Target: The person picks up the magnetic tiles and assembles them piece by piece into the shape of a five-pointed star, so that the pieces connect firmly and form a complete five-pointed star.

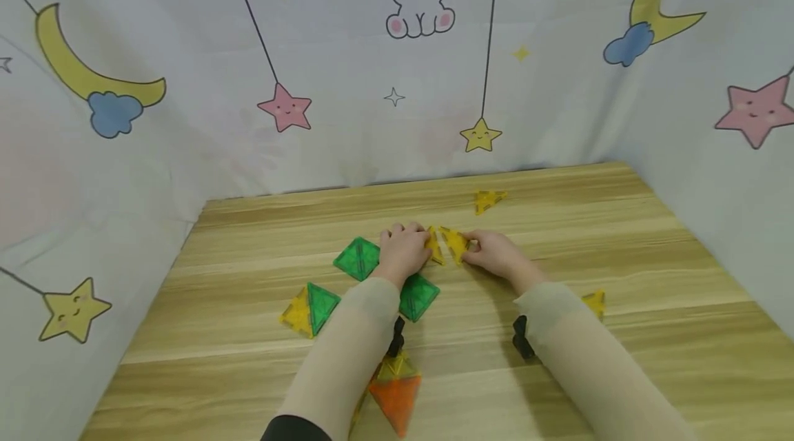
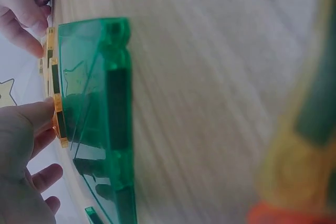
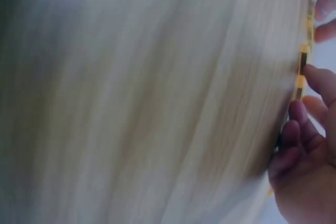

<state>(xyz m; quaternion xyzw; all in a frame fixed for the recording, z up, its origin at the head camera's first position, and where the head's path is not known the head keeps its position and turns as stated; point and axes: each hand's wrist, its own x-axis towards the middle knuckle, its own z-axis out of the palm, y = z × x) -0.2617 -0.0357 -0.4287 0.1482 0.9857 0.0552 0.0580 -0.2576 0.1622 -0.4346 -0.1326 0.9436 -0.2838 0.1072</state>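
Two yellow translucent triangular magnetic tiles lie almost edge to edge with a narrow gap. My left hand point(image 1: 404, 248) pinches the left yellow tile point(image 1: 435, 248) between thumb and finger, its other fingers spread in the left wrist view. On the other side, my right hand point(image 1: 494, 253) pinches the right yellow tile point(image 1: 455, 242) by its outer edge. A pair of green triangular tiles point(image 1: 419, 297) sits just below the left hand and is partly covered by it. In the right wrist view the right thumb and fingertips point(image 3: 317, 80) meet a tile's edge.
Left of the left hand is a green diamond point(image 1: 358, 258); below it, a yellow-green pair point(image 1: 310, 310). An orange triangle point(image 1: 397, 400) joins yellow pieces near the left forearm. Single yellow triangles lie at the back point(image 1: 489, 200) and by the right sleeve point(image 1: 595, 302). Printed cloth walls point(image 1: 372, 145) border the table.
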